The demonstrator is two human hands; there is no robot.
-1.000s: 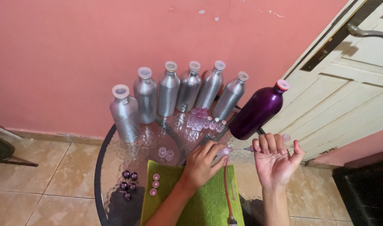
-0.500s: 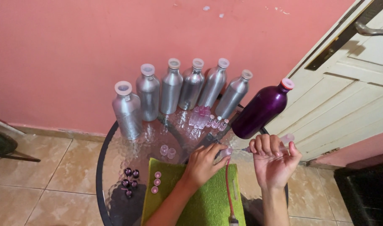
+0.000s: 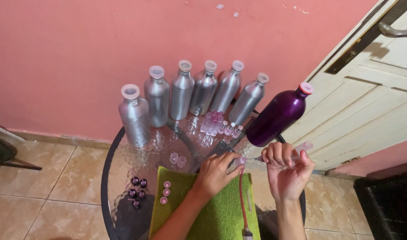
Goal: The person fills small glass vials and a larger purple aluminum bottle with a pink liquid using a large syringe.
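Head view: my right hand (image 3: pixel 287 171) grips pink syringe (image 3: pixel 301 147), fingers clamped round barrel; left hand (image 3: pixel 217 172) pinches small clear vial (image 3: pixel 240 161) at needle tip. Versus a second ago, hands closer together, vial now meeting needle; I judge filling underway. Both sit near-right on glass desk (image 3: pixel 123 155), over green mat (image 3: pixel 221 213). Purple bottle (image 3: pixel 278 116) just beyond; silver bottles (image 3: pixel 192 93) far. Desk rim close right; open room left of mat.

Six silver bottles (image 3: pixel 192 95) in a far row against the pink wall (image 3: pixel 79 44), purple bottle (image 3: pixel 277 116) right, dark caps (image 3: pixel 137 192) near left, cream door (image 3: pixel 372 89) far right.
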